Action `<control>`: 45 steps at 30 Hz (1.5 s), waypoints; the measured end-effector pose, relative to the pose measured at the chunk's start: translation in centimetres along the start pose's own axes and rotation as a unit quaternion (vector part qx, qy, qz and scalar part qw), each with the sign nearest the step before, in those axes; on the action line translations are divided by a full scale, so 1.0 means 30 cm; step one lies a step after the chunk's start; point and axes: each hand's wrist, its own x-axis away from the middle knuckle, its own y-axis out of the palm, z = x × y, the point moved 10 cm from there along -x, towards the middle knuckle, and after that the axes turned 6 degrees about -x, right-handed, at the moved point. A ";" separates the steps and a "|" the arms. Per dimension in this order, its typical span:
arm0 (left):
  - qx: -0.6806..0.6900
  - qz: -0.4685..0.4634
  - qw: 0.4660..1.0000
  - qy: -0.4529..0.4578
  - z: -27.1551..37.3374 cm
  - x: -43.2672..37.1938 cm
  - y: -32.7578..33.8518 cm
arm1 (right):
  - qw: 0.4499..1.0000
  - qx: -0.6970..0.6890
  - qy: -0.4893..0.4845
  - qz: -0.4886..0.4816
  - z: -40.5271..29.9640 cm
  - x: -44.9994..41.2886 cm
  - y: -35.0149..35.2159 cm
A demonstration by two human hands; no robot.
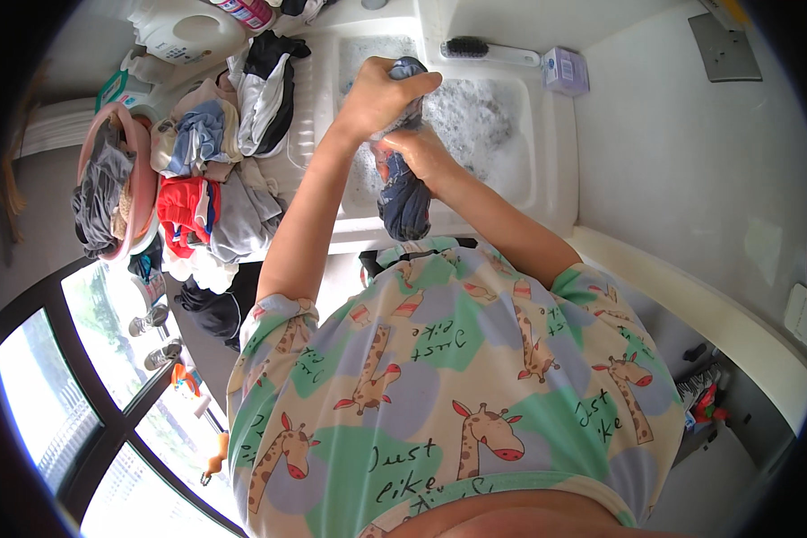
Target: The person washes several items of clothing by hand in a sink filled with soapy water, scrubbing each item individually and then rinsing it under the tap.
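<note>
A wet dark blue garment (405,202), bunched into a twisted roll, is held over the soapy wash sink (555,168). My left hand (382,97) grips its far end, with the thumb stretched across it. Closer to me, my right hand (422,153) is closed around the middle of the roll and looks wet. The garment's near end hangs below that hand, over the sink's front edge. White suds (477,114) cover the water, hiding whatever lies under them.
A black-bristled brush (487,50) and a purple-wrapped package (565,70) lie on the sink's back right ledge. Leftward are a black-and-white garment (265,101), red clothing (187,210), grey clothing (245,218), a pink basket (141,175) and a white detergent jug (185,30).
</note>
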 end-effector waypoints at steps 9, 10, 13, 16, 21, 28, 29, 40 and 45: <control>-0.185 0.064 0.980 -0.022 -0.165 -0.043 0.076 | 0.989 0.036 -0.097 0.110 0.117 -0.134 -0.185; -0.187 0.060 0.980 -0.022 -0.176 -0.044 0.088 | 0.986 0.051 -0.101 0.125 0.121 -0.143 -0.200; -0.175 0.102 0.979 -0.002 -0.187 -0.042 0.076 | 0.980 0.076 -0.098 0.158 0.112 -0.135 -0.221; -0.025 0.139 0.989 -0.031 -0.233 -0.025 0.040 | 0.976 0.021 -0.128 0.174 0.095 -0.131 -0.212; 0.209 0.024 0.972 -0.108 -0.394 0.113 0.015 | 0.956 -0.098 -0.260 0.095 -0.087 -0.095 -0.096; 0.006 0.182 0.978 0.098 -0.247 0.318 -0.225 | 0.946 -0.027 -0.319 0.058 -0.145 -0.268 0.089; -0.098 0.235 0.962 0.100 -0.234 0.334 -0.292 | 0.941 -0.021 -0.336 0.014 -0.155 -0.306 0.152; -0.546 0.321 0.773 -0.036 -0.404 0.247 -0.609 | 0.553 0.675 -0.462 0.158 -0.046 -0.631 0.555; -0.458 0.270 0.842 -0.090 -0.504 0.212 -0.674 | 0.598 0.666 -0.444 0.050 0.040 -0.777 0.573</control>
